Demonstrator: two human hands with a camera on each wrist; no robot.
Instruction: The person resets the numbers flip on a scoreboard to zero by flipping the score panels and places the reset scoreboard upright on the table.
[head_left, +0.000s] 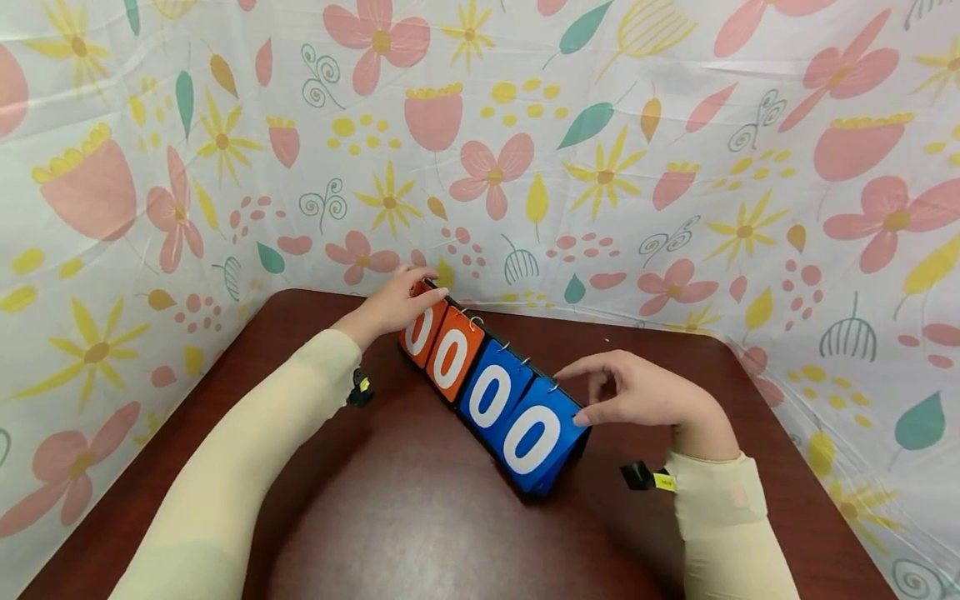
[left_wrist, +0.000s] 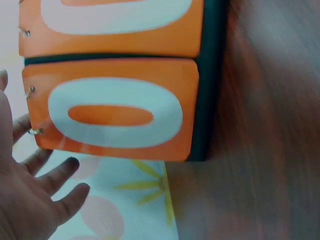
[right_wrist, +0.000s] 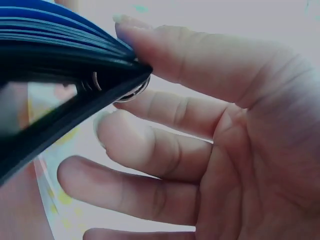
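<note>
A flip scoreboard (head_left: 487, 390) stands slanted across the brown table, two orange cards and two blue cards on its front, each reading 0. Metal rings run along its top edge. At the far orange end is my left hand (head_left: 393, 304), lying over the top edge. The left wrist view shows its fingers (left_wrist: 59, 177) loosely spread behind and beside the orange card (left_wrist: 115, 152). My right hand (head_left: 641, 392) pinches the upper corner of the near blue end. Its thumb (right_wrist: 185, 55) lies on the card side, while its fingers (right_wrist: 130, 192) reach round behind the ring edge.
The brown table (head_left: 420, 533) runs up to a patterned white curtain (head_left: 480, 217) at the back and sides. A black wrist strap with a yellow tag (head_left: 663, 481) hangs at the right sleeve, and a similar one (head_left: 362, 388) at the left.
</note>
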